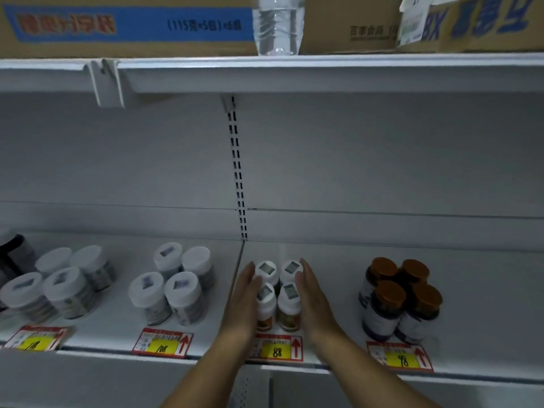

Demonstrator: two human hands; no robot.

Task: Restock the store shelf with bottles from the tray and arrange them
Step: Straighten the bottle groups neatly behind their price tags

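Several small white-capped bottles with orange labels stand in a tight two-by-two block on the white shelf, above a yellow "88" price tag. My left hand lies flat against the left side of the block, fingers straight. My right hand presses flat against its right side, fingers straight too. Neither hand curls round a bottle. No tray is in view.
Brown-capped dark bottles stand to the right above a "98" tag. White-lidded jars and more jars stand to the left. An upper shelf carries cardboard boxes and a clear water bottle.
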